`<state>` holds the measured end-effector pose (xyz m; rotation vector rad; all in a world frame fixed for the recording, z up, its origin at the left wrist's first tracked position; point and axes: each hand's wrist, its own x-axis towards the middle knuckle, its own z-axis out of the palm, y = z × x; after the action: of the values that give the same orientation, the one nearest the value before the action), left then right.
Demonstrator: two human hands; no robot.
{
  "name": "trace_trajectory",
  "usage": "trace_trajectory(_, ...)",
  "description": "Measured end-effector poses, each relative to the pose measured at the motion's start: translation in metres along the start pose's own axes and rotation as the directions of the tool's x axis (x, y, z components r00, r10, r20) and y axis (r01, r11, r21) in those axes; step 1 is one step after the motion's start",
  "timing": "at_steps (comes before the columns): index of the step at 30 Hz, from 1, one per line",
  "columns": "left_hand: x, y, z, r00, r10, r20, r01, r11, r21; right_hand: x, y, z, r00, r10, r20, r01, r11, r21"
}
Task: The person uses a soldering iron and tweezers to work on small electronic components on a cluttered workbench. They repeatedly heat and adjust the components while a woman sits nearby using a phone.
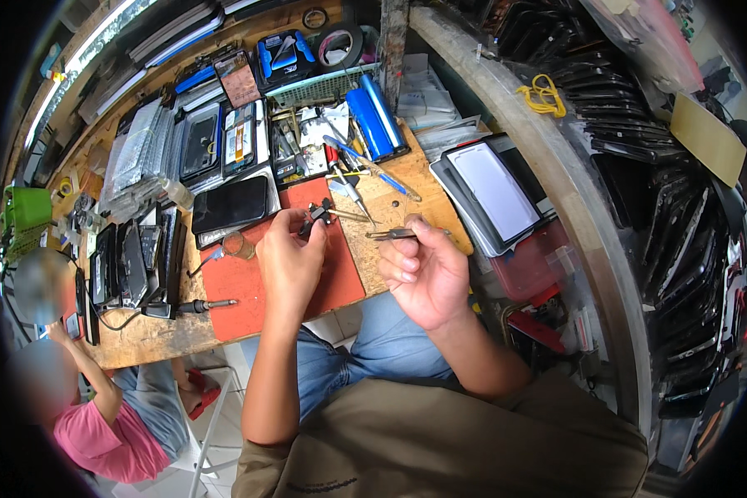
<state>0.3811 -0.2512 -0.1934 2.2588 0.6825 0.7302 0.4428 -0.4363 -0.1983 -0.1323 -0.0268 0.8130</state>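
My left hand (290, 257) is over the red mat (337, 278), with thumb and fingers closed on a small black part (317, 213). Its exact kind is too small to make out. To the right, my right hand (427, 274) grips dark metal tweezers (388, 235), their tips pointing left toward the left hand. A gap separates the tweezers from the black part. Beside my left wrist stands a small glass jar (237, 245). A dark-screened phone (229, 204) lies behind the jar. Beyond the hands rests a red and white screwdriver (346, 181).
A soldering iron (203, 306) lies at the mat's near left corner. Opened devices (137, 261) stand at the left. A tool tray (307, 137) and blue roll (372, 123) sit behind. Stacked tablets (494, 191) are at right. A seated person in pink (112, 432) is at lower left.
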Motion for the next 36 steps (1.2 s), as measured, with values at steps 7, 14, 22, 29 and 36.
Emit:
trace_trajectory(7, -0.054, 0.018, -0.090, 0.977, 0.099, -0.187, -0.058, 0.976, 0.209, 0.007, -0.011, -0.018, 0.990, -0.138, -0.023, 0.130, 0.969, -0.210)
trace_trajectory(14, -0.015, -0.069, -0.164, 0.967, -0.123, -0.223, 0.208, 0.887, 0.411, 0.024, 0.002, -0.025, 0.977, -0.211, 0.012, 0.188, 0.842, -0.506)
trace_trajectory(22, 0.011, -0.092, -0.136, 0.998, -0.063, 0.031, 0.034, 0.820, 0.572, 0.035, 0.016, -0.037, 0.976, -0.215, 0.035, 0.192, 0.772, -0.606)
trace_trajectory(29, 0.017, -0.090, -0.132, 0.988, -0.122, 0.091, 0.044, 0.803, 0.594, 0.036, 0.016, -0.037, 0.973, -0.232, 0.020, 0.198, 0.781, -0.593)
trace_trajectory(36, 0.024, -0.093, -0.136, 0.978, -0.150, 0.147, 0.041, 0.823, 0.566, 0.036, 0.016, -0.036, 0.975, -0.217, 0.058, 0.208, 0.773, -0.599)
